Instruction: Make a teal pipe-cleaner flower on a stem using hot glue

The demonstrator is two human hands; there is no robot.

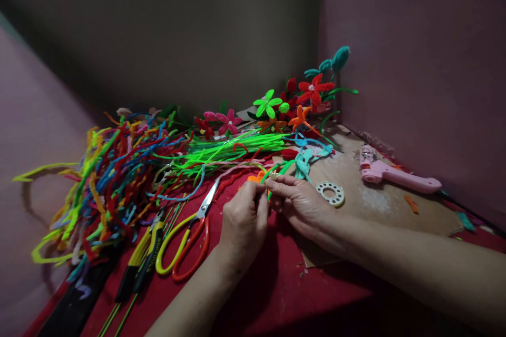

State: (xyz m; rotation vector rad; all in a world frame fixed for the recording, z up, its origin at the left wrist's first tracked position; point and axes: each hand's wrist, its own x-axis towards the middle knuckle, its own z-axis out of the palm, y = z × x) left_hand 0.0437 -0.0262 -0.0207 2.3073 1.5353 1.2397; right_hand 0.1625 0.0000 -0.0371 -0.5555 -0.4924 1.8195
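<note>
My left hand (pixel 245 216) and my right hand (pixel 302 204) meet above the red surface, fingertips nearly touching. Both are closed in a pinch at a bent green pipe cleaner (pixel 286 166), whose lower part is hidden by my fingers. A small cream tuft, like flower stamens (pixel 274 174), pokes up at my right fingertips. Just beyond my left fingers, an orange pipe cleaner piece (pixel 258 176) is partly covered. Scissors (pixel 201 213) with one yellow and one red handle lie left of my left hand, blades slightly apart.
Colourful pipe cleaners (pixel 114 184) are heaped at the left, beside a green bundle (pixel 237 145). Pliers (pixel 144 253) lie near thin green wires (pixel 126 316). Finished flowers (pixel 269 103) stand behind. A pink glue gun-like tool (pixel 399 174) and a holed disc (pixel 330 194) rest on cardboard (pixel 371 205).
</note>
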